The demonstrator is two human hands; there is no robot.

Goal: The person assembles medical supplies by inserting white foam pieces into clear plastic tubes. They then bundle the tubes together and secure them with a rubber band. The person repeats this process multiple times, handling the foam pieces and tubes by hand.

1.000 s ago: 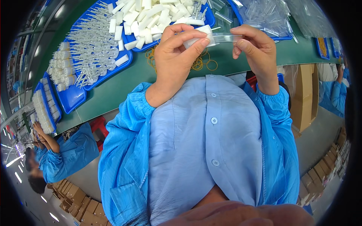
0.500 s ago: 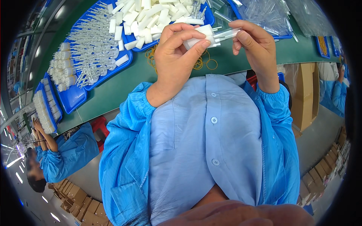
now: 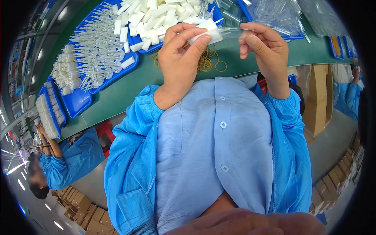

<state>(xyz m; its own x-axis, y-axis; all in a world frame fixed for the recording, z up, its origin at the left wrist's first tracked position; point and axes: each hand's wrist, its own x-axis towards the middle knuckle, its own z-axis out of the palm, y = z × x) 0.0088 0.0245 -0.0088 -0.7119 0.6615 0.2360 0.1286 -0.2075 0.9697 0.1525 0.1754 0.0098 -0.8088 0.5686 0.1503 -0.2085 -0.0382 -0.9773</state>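
Note:
Over the near edge of the green table, my left hand [image 3: 179, 58] is closed around a white rectangular block [image 3: 209, 30], with thumb and fingers on either side. A clear, thin plastic sleeve [image 3: 232, 31] reaches from the block's right end toward my right hand [image 3: 267, 49]. The thumb and index finger of that hand pinch the sleeve's far end, while its other fingers curl. Just behind my left hand, loose yellow rubber bands [image 3: 207, 60] lie on the table.
A blue tray [image 3: 133, 43] behind my hands is heaped with white blocks [image 3: 150, 19]. To its left, another holds many clear, thin-stemmed pieces [image 3: 96, 51]. Clear plastic sleeves [image 3: 274, 15] fill a tray at back right. A co-worker in blue [image 3: 74, 160] sits at left; a cardboard box [image 3: 316, 98] stands right.
The thin rods that showed inside the clear sleeve beside the block are now barely visible. The block has tilted slightly, and my right fingers have shifted a little at the sleeve's end.

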